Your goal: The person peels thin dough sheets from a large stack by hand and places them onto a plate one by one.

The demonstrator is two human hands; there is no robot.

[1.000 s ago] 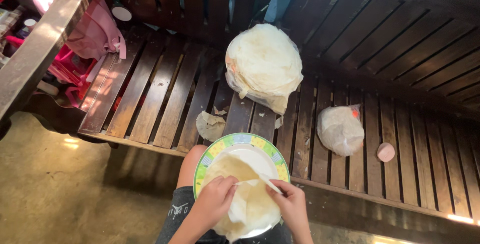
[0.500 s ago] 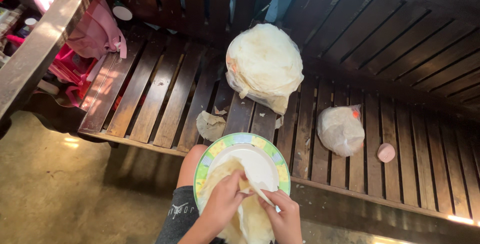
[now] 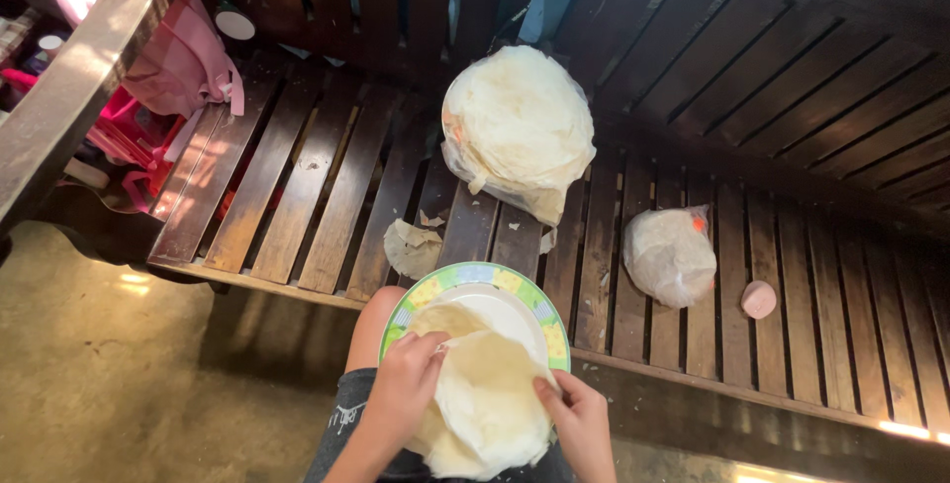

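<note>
Plate (image 3: pixel 465 276), green-yellow rim, rested on knee at front edge of wooden bench (image 3: pixel 297 206). Thin pale sheets (image 3: pixel 485 394) stacked on plate, overhanging near rim. Left hand (image 3: pixel 404 384) curled over sheets' left edge, fingers closed on it. Right hand (image 3: pixel 579 419) set at right edge, thumb and fingers pinched on top sheet. Bagged sheet stack (image 3: pixel 520 127) on bench beyond; smaller bag (image 3: pixel 671 255) further right, well apart.

Informal home food-prep spot: dark slatted wooden counter (image 3: pixel 327 196) on bare concrete floor (image 3: pixel 109 384), pink cloth bag (image 3: pixel 188 57) upper left, bagged stack of thin pale wrappers (image 3: pixel 520 127) centre.
</note>
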